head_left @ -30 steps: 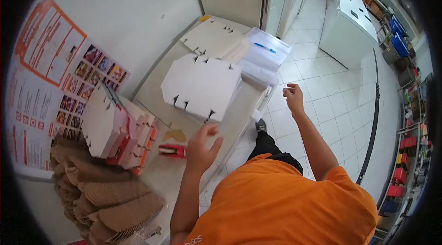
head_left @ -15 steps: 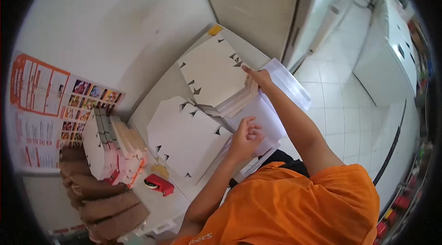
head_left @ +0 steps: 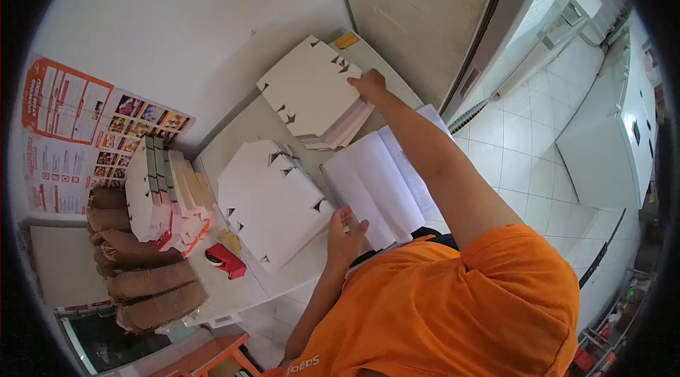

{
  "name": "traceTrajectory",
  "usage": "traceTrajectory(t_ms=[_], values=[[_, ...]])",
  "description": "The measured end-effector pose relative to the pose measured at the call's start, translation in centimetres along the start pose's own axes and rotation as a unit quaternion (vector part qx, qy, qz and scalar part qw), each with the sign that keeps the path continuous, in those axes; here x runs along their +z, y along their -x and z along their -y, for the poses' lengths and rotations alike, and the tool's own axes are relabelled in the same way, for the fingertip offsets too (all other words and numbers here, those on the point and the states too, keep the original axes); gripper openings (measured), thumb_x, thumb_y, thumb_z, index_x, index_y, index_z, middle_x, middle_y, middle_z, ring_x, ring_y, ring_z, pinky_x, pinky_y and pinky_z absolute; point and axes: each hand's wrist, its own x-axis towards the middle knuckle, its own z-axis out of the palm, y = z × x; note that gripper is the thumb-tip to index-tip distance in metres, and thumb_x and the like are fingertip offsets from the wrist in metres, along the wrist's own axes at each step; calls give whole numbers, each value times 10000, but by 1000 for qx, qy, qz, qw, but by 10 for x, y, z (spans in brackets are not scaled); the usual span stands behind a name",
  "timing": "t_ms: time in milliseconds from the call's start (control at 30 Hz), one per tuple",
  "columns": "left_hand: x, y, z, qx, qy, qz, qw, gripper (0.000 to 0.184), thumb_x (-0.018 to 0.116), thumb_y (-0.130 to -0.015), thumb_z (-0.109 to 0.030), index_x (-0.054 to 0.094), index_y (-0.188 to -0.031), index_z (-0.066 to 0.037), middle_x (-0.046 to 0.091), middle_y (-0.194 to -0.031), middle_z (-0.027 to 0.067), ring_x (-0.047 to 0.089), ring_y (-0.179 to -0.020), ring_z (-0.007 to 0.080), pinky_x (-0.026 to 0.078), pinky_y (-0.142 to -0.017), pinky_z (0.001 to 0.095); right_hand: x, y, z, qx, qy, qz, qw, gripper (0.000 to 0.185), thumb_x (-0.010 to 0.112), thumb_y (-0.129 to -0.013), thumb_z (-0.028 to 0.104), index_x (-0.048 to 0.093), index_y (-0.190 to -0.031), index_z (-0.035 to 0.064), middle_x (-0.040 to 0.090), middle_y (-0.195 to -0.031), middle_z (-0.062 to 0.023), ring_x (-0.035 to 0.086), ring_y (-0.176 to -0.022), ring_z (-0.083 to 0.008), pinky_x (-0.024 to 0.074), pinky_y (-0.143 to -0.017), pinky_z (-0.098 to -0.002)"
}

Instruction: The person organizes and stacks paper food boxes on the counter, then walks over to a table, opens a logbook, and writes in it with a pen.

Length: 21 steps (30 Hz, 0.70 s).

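Two white cardboard stacks on the table [head_left: 244, 118]; the right hand [head_left: 370, 85] is on the far stack [head_left: 312, 90], which sits toward the back corner by the wall. The near stack [head_left: 273, 200] lies closer to the body.

Risks: far stack's layers are out of line at the lower edge, so a one-corner pull could fan them or drag extra sheets along. Cause would be uneven grip, since only one hand is on it. Notched edges could also snag on each other. The open notebook [head_left: 375, 182] lies under the right forearm, close to the body; a low elbow or a hip nudge could shift it or crease pages.

Hands: right has its thumb on the top sheet at the corner, fingers over the side edge. Fingertips hidden, so can't tell if it's pinching or just resting. Left hand [head_left: 345, 235] is half open, fingers loosely curled, thumb apart, nothing held. It's just beside the near stack's corner and the notebook; contact with either, can't tell.
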Motion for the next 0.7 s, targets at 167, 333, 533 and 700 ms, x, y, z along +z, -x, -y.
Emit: traceTrajectory(t_ms=[167,333,533,700], values=[[20,7,-11,-17,-80,88,993,1021,801,-847,-335,204,-1521,144,374,-1510,349,372,-1442,398,296,-1202,424,-27,61,6,-191,203,-61,958,696,803,-831,469,616,-1256,-49,747,-1065,-196,727,-1003,-316,553,-893,-435],[48,5,8,-51,83,121,988,1061,789,-849,-306,99,-1536,116,362,-1506,331,417,-1394,395,328,-1178,428,-117,201,-65,-150,49,156,975,613,732,-905,433,575,-1302,-7,702,-1155,-212,694,-1043,-306,546,-906,-383],[76,-23,22,-70,104,-139,982,928,732,-824,-220,179,-1525,31,403,-1427,244,515,-1235,359,458,-1046,429,-140,297,-134,-35,-63,184,980,599,653,-996,394,446,-1457,71,640,-1288,-168,640,-1101,-247,507,-950,-384],[70,-20,-24,-14,471,96,877,772,598,-893,-167,213,-1554,-61,392,-1478,179,604,-1131,281,518,-931,363,-173,314,-113,6,-135,208,969,834,599,-975,571,282,-1568,79,549,-1401,-228,534,-1260,-296,422,-1053,-414]])
